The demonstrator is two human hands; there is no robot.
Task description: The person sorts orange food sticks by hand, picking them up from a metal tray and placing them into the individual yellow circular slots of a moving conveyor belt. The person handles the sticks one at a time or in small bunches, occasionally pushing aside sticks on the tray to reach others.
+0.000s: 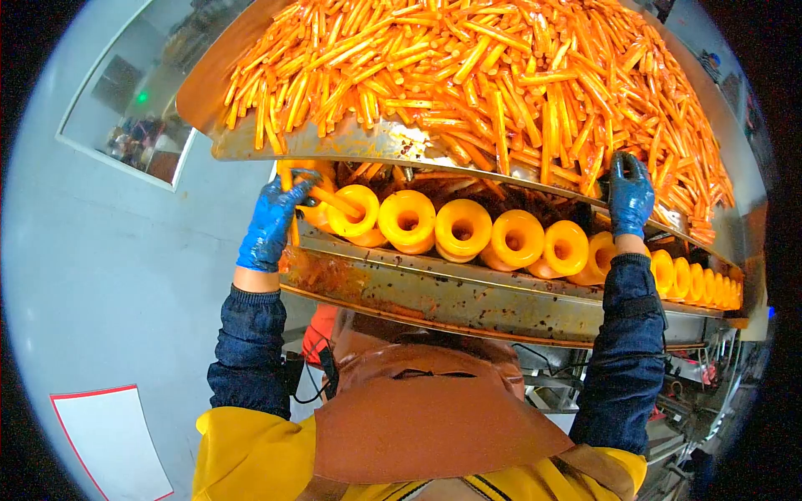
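My left hand (276,215), in a wet blue glove, is closed on an orange stick (337,201). That stick slants into the mouth of a yellow funnel-shaped cup (357,219) near the left end of a row of several such cups. Other orange sticks stand upright beside the same hand. My right hand (631,194), also in a blue glove with dark fingertips, is at the metal tray's front lip, by the heaped oily orange sticks (501,75). Its fingers are curled together, and what they hold, if anything, is hidden.
The metal tray (334,144) overhangs the back of the cup row. A stained metal ledge (434,288) runs along the front of the cups, close to my brown apron (434,426). A grey wall (125,275) with a window lies at left; metal framework is at lower right.
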